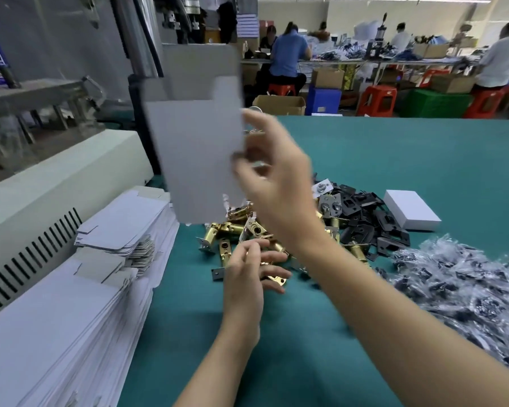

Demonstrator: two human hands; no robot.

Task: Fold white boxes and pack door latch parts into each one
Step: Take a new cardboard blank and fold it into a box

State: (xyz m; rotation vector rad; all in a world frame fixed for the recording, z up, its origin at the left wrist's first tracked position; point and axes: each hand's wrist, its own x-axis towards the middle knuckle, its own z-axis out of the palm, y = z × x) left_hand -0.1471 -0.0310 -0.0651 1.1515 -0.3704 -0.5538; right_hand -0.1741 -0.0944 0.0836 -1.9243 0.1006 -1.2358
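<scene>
**Flat box blank lifted over the latch pile**

My right hand was raised above the green worktop, pinching the right edge of a flat box blank. The blank stood upright in the air toward 11 o'clock, blurred. My left hand hung lower, at 6 o'clock from the right one, fingers loosely spread over the brass latches; I could not tell whether they touched any. Black plates lay heaped just beside the latches at their 3 o'clock. One folded white box sat closed beyond them, farther toward 3 o'clock. Bagged parts were piled at 4 o'clock, and stacked flat blanks lay at 8 o'clock.
</scene>
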